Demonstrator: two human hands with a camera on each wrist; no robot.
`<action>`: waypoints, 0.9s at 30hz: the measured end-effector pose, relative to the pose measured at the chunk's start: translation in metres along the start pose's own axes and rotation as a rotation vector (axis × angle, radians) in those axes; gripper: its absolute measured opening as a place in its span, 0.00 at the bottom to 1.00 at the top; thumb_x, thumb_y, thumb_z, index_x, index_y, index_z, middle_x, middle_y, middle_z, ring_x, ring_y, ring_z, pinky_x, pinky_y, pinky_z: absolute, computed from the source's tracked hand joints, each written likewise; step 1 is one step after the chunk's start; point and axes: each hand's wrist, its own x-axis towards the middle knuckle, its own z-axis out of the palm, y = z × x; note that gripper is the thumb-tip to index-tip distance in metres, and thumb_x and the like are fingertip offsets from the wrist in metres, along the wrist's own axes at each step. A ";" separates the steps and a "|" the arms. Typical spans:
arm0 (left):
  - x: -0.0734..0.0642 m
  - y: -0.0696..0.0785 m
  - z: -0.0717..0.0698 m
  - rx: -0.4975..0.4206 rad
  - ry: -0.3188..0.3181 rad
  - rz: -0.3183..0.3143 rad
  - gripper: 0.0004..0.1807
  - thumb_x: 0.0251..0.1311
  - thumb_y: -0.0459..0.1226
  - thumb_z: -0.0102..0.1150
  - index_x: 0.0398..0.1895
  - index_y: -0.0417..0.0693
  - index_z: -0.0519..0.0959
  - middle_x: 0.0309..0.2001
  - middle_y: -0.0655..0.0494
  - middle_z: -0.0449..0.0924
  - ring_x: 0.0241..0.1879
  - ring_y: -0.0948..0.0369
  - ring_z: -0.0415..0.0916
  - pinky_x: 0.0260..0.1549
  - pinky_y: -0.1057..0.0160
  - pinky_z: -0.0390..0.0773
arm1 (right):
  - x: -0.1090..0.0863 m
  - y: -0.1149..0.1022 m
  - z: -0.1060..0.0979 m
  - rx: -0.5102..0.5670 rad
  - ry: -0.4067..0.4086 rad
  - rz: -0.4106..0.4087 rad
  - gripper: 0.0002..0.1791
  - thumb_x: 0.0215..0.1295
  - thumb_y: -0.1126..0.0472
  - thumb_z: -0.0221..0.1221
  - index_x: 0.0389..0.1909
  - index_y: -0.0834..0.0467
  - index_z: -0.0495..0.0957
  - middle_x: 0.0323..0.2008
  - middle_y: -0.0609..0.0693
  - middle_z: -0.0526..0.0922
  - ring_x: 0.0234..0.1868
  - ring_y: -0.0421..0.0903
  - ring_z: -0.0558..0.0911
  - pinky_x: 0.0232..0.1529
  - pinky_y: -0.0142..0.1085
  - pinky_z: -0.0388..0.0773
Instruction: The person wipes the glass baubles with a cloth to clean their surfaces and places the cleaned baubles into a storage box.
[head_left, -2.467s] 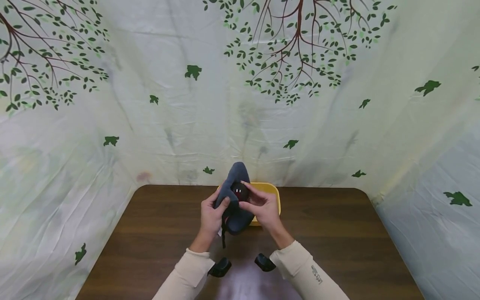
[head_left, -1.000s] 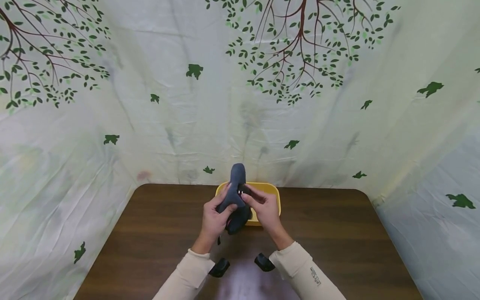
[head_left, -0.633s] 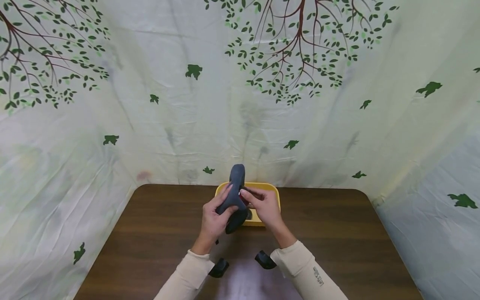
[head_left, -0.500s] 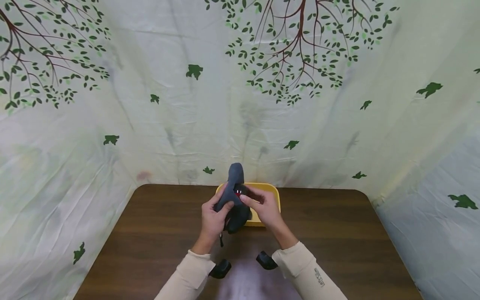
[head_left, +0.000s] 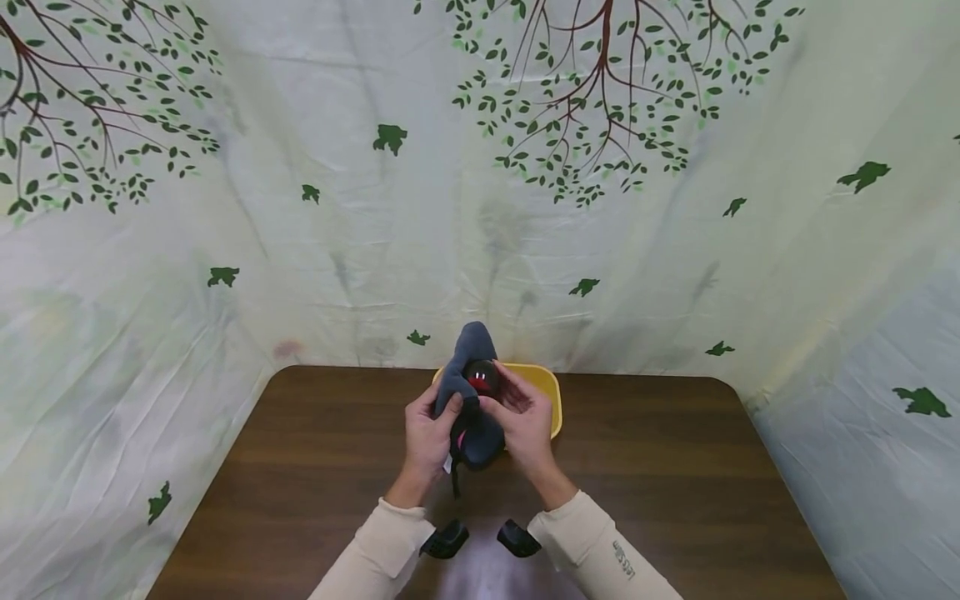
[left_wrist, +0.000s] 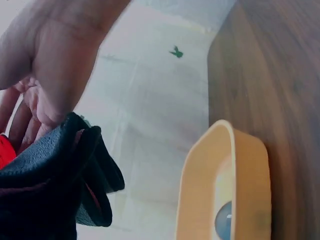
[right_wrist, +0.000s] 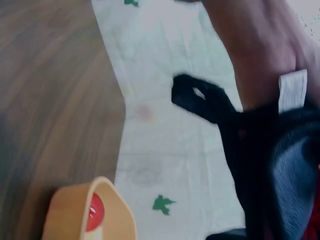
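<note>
A dark blue-grey padded cloth [head_left: 474, 342] with pink trim is held up over the table's far part by my left hand [head_left: 429, 433], its thumb in front. Against the cloth's inner face sits a shiny dark ball [head_left: 482, 377] with red on it. My right hand [head_left: 531, 429] holds the ball from the right, between thumb and fingers. From the cloth hang a black loop [right_wrist: 185, 102] and a white label [right_wrist: 292, 90], clear in the right wrist view. Only a red patch [left_wrist: 6, 150] shows by the left fingers in the left wrist view.
Behind the hands stands a yellow basket [head_left: 555, 400] on the brown wooden table [head_left: 637, 467]. In it lie a grey-blue ball [left_wrist: 223, 221] and a red ball [right_wrist: 95, 212]. A white leaf-printed sheet [head_left: 337, 250] hangs beyond the table's far edge.
The cloth tilted and turned, then swung back, so more of the dark ball shows now than half a second ago. The right hand's fingers shifted around the ball; both hands stayed near the basket.
</note>
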 end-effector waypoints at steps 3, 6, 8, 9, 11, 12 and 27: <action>0.002 0.000 -0.002 0.046 -0.057 0.061 0.25 0.59 0.27 0.62 0.59 0.26 0.70 0.52 0.63 0.81 0.51 0.66 0.78 0.47 0.67 0.78 | 0.003 -0.005 -0.005 -0.033 -0.048 0.031 0.28 0.54 0.76 0.65 0.59 0.72 0.72 0.56 0.69 0.76 0.53 0.47 0.81 0.54 0.37 0.76; 0.003 0.001 -0.005 0.133 -0.112 0.142 0.26 0.56 0.25 0.63 0.60 0.29 0.71 0.58 0.55 0.77 0.57 0.66 0.74 0.53 0.68 0.75 | 0.008 -0.012 -0.011 -0.091 -0.128 0.076 0.27 0.58 0.73 0.64 0.59 0.70 0.72 0.56 0.67 0.77 0.53 0.50 0.81 0.54 0.38 0.76; 0.004 0.002 -0.007 0.190 -0.148 0.196 0.27 0.53 0.22 0.63 0.59 0.29 0.72 0.60 0.47 0.74 0.60 0.66 0.71 0.57 0.68 0.71 | 0.011 -0.018 -0.016 -0.130 -0.191 0.106 0.25 0.60 0.71 0.63 0.59 0.69 0.73 0.55 0.65 0.78 0.53 0.51 0.81 0.54 0.39 0.76; 0.005 0.004 -0.008 0.216 -0.168 0.219 0.28 0.52 0.21 0.63 0.59 0.29 0.72 0.61 0.42 0.72 0.61 0.66 0.70 0.58 0.68 0.70 | 0.013 -0.020 -0.018 -0.143 -0.221 0.123 0.24 0.61 0.70 0.63 0.59 0.68 0.73 0.54 0.65 0.79 0.53 0.52 0.81 0.53 0.40 0.77; 0.005 0.005 -0.009 0.266 -0.211 0.258 0.28 0.50 0.19 0.64 0.58 0.27 0.72 0.61 0.36 0.70 0.63 0.66 0.68 0.61 0.68 0.67 | 0.018 -0.024 -0.022 -0.160 -0.278 0.157 0.23 0.62 0.68 0.63 0.59 0.68 0.74 0.53 0.64 0.80 0.52 0.52 0.81 0.52 0.41 0.78; 0.006 0.006 -0.010 0.281 -0.233 0.272 0.28 0.48 0.18 0.64 0.57 0.26 0.72 0.61 0.34 0.69 0.63 0.65 0.68 0.61 0.68 0.66 | 0.020 -0.026 -0.023 -0.170 -0.306 0.169 0.23 0.62 0.67 0.63 0.58 0.67 0.75 0.53 0.63 0.80 0.51 0.51 0.82 0.52 0.42 0.78; 0.004 0.004 -0.002 0.242 -0.119 0.143 0.27 0.54 0.21 0.62 0.60 0.27 0.71 0.61 0.34 0.70 0.59 0.67 0.71 0.55 0.69 0.73 | 0.019 -0.019 -0.018 -0.167 -0.194 0.168 0.23 0.61 0.68 0.64 0.56 0.70 0.75 0.52 0.66 0.80 0.51 0.51 0.82 0.51 0.38 0.79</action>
